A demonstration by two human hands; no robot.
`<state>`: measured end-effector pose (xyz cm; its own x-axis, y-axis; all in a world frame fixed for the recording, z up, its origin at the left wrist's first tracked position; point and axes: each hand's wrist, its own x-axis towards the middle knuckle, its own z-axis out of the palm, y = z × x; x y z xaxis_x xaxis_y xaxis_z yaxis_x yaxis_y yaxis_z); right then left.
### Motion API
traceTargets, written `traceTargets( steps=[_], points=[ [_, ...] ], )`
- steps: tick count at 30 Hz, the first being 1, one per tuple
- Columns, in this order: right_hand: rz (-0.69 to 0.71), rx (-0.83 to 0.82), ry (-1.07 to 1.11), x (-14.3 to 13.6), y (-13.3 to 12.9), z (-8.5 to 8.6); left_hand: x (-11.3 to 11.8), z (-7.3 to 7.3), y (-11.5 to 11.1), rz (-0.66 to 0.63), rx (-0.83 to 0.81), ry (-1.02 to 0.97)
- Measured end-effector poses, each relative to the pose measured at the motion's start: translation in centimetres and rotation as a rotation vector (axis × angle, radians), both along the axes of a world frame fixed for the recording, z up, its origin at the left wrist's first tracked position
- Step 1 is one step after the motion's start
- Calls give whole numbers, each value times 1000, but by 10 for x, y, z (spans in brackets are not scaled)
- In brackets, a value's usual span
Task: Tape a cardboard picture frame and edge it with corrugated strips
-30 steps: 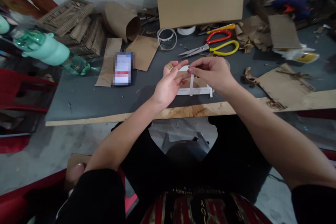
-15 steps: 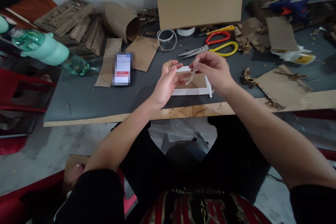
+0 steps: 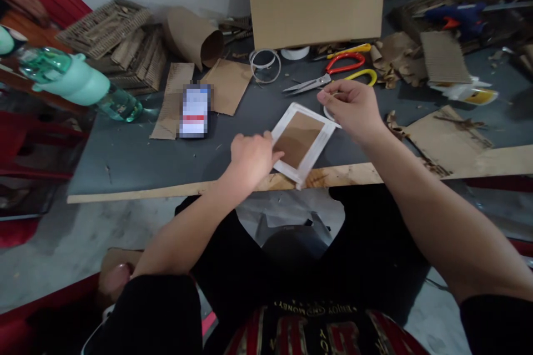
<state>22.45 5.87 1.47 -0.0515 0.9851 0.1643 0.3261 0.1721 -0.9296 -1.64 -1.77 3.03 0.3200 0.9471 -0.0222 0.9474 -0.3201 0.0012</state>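
Note:
A flat cardboard rectangle with white tape along its borders lies turned at an angle on the grey table, one corner over the wooden front edge. My left hand grips its left border, thumb on top and fingers curled at the side. Above the far right corner, my right hand is closed in a pinch. A thin white tape strip hangs from its fingertips, partly hidden by the hand. Scissors with red and yellow handles lie just behind the right hand.
A phone and a green bottle are on the left. Behind stand stacked corrugated cardboard trays and a large cardboard panel. Cardboard scraps and a blue glue gun lie on the right. Another person's hand shows at upper left.
The taped cardboard has turned and come nearer the table edge. My left hand has moved down and left and taken hold of it. My right hand has shifted slightly right, away from the left.

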Motion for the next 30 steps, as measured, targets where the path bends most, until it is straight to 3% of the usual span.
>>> traceTargets(
  steps=[3, 7, 13, 15, 18, 24, 27, 30],
  points=[
    [-82, 26, -91, -1, -6, 6, 6, 0, -15, -80, -70, -67],
    [-64, 144, -257, -5, -20, 21, 2, -3, 3, -6, -12, -345],
    [222, 224, -368, -13, -25, 23, -16, -10, 45, -80, 38, -864],
    [331, 206, -362, -14, -24, 20, -13, -11, 46, -137, 47, -898],
    [383, 156, -294, -13, -23, 19, -1, -11, 40, -168, 60, -920],
    [395, 110, -315, -4, -22, 21, 13, -10, 32, -152, 71, -984],
    [385, 131, -410, 1, -18, 19, 12, -12, 34, -188, 74, -923],
    [278, 156, -564, 8, -10, 15, 10, -15, 41, -160, 100, -802]
  ],
)
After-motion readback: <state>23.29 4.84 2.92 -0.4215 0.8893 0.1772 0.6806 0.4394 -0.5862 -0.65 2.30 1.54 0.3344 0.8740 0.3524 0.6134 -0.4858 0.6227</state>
